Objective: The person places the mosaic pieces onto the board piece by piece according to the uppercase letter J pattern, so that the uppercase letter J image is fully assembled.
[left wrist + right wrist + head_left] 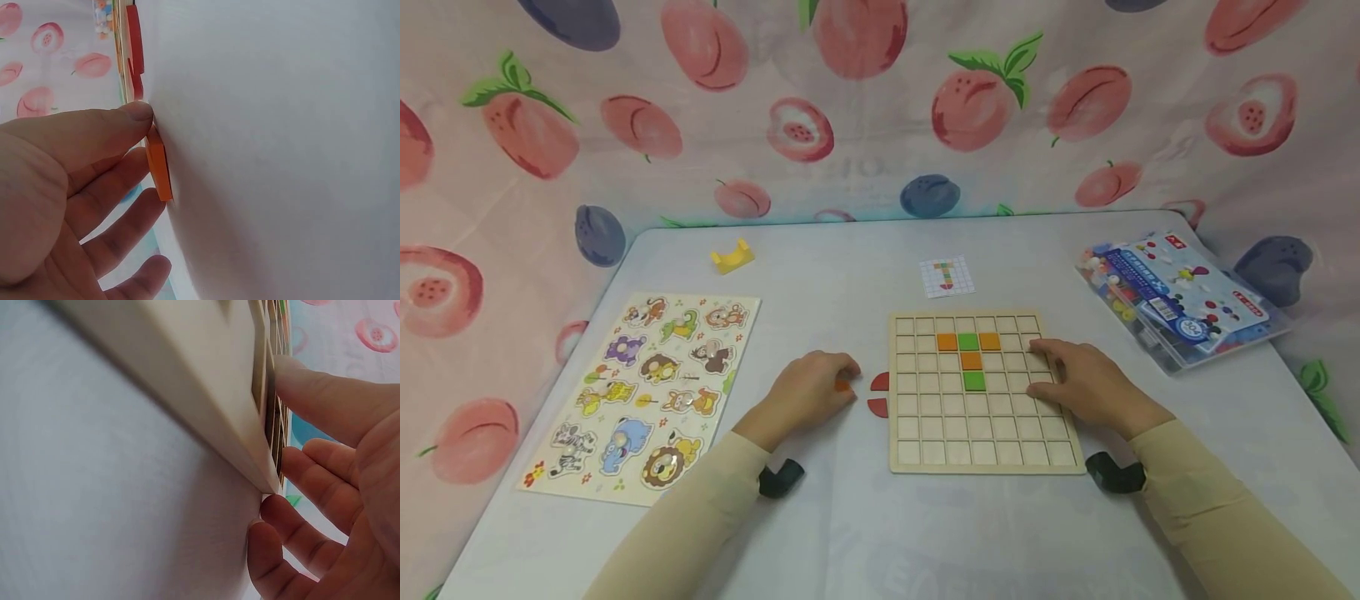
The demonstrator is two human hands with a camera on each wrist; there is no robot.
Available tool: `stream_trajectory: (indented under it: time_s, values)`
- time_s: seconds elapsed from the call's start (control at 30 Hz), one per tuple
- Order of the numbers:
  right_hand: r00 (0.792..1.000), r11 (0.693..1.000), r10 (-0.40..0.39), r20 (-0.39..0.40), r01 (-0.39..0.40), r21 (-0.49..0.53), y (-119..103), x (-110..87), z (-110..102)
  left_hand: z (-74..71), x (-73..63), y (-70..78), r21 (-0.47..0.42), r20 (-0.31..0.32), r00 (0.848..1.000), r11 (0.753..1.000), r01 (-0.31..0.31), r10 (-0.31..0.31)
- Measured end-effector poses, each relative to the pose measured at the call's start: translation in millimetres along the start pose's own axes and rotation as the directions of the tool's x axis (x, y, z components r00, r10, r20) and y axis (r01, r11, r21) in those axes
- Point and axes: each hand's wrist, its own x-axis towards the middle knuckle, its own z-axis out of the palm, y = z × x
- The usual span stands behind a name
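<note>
My left hand (808,387) is left of the wooden grid board (988,469), low over the table. Its thumb and fingers pinch an orange square tile (159,164), which stands out clearly in the left wrist view. Two red quarter-round pieces (878,382) lie between this hand and the board's left edge. On the board, orange tiles (972,361) and green tiles (974,381) form a T shape. My right hand (1086,383) rests at the board's right edge, thumb and fingers loosely spread over the outer cells (272,419), with no tile visible in it.
Behind the board lies a small pattern card (947,276) showing a coloured T-like figure. An animal puzzle board (632,400) occupies the left side, with a yellow curved piece (732,258) beyond it. A clear plastic box (1187,292) of colourful parts sits at the back right.
</note>
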Motion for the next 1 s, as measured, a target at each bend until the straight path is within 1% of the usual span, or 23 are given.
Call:
stream_trajectory:
  time_s: [0.33,0.57,0.87,1.0]
  values:
    - [1.000,1.000,0.002,-0.006,-0.002,0.002,-0.2,-0.4,-0.4,-1.7,-2.3,-1.4,0.001,0.017,1.000,1.000,0.026,-0.026]
    - [1.000,1.000,0.000,-0.003,0.000,0.002,-0.3,0.1,0.2,-4.1,-7.9,-3.4,0.009,0.030,0.998,0.999,0.045,-0.046]
    - [1.000,1.000,0.005,-0.001,-0.005,0.005,-0.2,0.1,-0.1,-4.0,-12.9,-9.1,0.006,0.021,0.999,0.999,0.047,-0.047]
    - [1.000,1.000,0.005,0.000,-0.005,0.005,0.0,0.0,0.2,-4.8,-14.6,-10.9,0.006,0.020,0.998,0.998,0.057,-0.057]
